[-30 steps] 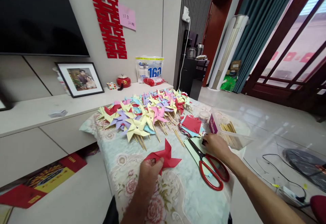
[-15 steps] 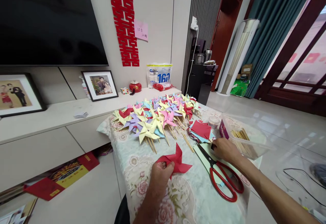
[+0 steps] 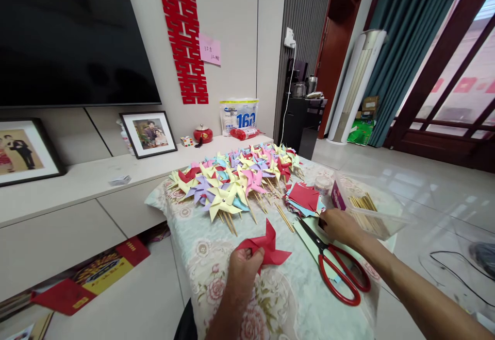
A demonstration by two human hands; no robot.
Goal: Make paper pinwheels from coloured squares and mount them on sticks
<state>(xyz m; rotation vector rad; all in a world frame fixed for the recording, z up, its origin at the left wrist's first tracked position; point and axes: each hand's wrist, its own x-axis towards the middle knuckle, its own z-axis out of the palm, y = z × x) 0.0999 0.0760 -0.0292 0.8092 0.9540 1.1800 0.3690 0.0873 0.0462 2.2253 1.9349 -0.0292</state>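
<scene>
Two hands: my left hand (image 3: 242, 270) clamps its fingers on the red pinwheel (image 3: 266, 247); my right hand (image 3: 340, 226), fingers' state untellable, lies rightward beside the scissors (image 3: 336, 268).

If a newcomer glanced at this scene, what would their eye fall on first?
Most likely the heap of colourful paper pinwheels on sticks, spread over the far half of the floral-clothed table. Next, the left hand pinching a red pinwheel nearer the front, while the right hand lies beside the blades of the red-handled scissors, close to a clear box of sticks. On the wall behind hangs a tall red paper-cut.
</scene>
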